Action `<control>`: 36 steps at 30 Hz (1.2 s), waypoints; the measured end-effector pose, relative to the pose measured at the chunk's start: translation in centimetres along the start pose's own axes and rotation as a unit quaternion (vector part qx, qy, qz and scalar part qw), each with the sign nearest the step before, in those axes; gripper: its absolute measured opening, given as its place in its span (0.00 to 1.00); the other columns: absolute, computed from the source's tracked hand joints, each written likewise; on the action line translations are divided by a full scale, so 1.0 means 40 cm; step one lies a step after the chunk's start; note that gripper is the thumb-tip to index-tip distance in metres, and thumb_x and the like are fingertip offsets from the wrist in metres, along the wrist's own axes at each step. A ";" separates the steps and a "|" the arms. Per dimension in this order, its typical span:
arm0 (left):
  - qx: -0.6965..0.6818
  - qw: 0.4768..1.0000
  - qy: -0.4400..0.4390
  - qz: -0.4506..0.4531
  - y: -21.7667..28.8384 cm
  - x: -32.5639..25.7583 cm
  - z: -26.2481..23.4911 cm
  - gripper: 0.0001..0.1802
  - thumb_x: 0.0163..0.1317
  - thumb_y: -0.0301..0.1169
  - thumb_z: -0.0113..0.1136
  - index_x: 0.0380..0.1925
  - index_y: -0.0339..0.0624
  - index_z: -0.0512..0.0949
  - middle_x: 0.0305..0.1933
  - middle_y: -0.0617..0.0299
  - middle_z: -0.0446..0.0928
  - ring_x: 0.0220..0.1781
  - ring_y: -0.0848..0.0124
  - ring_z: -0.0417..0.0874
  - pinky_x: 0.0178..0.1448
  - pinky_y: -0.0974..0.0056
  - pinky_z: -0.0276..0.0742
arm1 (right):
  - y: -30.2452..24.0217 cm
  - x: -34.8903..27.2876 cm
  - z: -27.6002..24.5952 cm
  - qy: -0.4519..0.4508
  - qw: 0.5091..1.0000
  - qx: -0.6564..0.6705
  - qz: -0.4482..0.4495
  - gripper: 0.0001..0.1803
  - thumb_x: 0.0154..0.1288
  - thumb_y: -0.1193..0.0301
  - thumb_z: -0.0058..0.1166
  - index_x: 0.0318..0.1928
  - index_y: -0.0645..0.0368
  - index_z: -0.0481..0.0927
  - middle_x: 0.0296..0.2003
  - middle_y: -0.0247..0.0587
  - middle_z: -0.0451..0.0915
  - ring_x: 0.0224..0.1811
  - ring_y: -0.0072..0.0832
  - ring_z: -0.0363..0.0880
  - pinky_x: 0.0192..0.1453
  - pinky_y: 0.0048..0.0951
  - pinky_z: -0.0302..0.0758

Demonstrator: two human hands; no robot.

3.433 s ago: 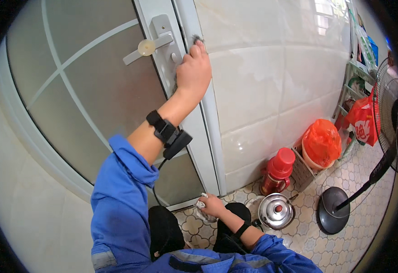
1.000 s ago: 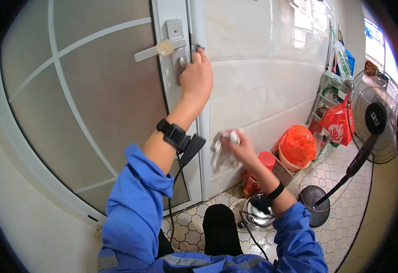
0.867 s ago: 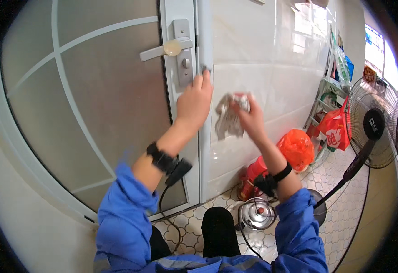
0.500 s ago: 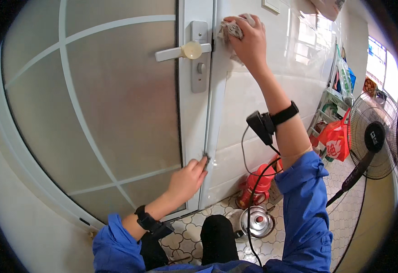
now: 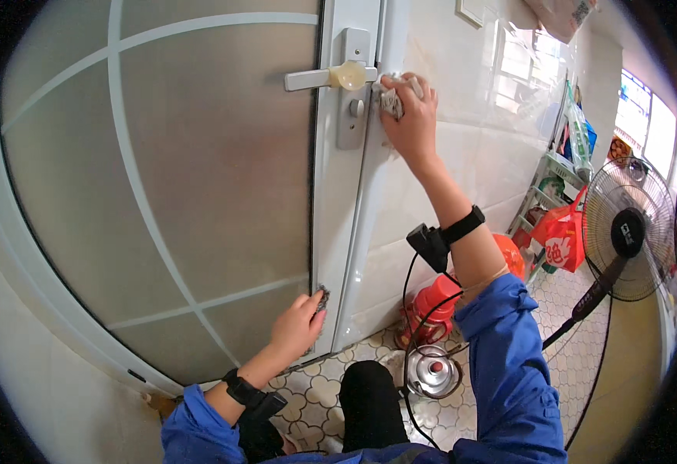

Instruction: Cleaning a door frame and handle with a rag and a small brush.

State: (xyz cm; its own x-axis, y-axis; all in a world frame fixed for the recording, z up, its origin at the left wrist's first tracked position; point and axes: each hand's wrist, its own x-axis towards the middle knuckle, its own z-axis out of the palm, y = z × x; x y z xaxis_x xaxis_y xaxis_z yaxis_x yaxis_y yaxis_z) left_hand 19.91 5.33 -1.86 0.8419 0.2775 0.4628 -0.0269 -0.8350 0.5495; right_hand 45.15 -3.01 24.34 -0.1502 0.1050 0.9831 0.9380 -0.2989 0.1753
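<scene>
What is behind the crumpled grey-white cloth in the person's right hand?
Parts of the white door frame show above and below the cloth. The patch directly behind is covered by the cloth and right hand, so its condition can't be seen.

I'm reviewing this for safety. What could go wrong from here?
The black cable hanging from the right wrist device might catch on the red flask or metal kettle. Both stand on the floor near the black-clad knee, so a shift of the leg could tip one over. If the dark wad in the left hand is abrasive, it might scratch the white door border.
</scene>
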 end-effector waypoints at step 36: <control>-0.024 0.985 -0.006 -0.173 -0.283 -0.178 0.110 0.27 0.60 0.37 0.56 0.58 0.38 0.69 0.51 0.43 0.74 0.51 0.47 0.76 0.52 0.52 0.73 | -0.004 -0.085 -0.009 -0.080 0.996 -0.003 -0.029 0.21 0.43 0.81 0.55 0.41 0.49 0.81 0.46 0.40 0.76 0.52 0.43 0.70 0.58 0.42 0.65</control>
State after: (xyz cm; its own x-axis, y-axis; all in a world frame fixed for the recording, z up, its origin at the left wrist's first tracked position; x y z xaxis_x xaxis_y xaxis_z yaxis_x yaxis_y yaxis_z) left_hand 16.60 10.71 -14.44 0.8112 0.5355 0.2351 0.2369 -0.6684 0.7051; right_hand 45.39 -3.67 21.01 -0.1519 0.2711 0.9505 0.9270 -0.2945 0.2321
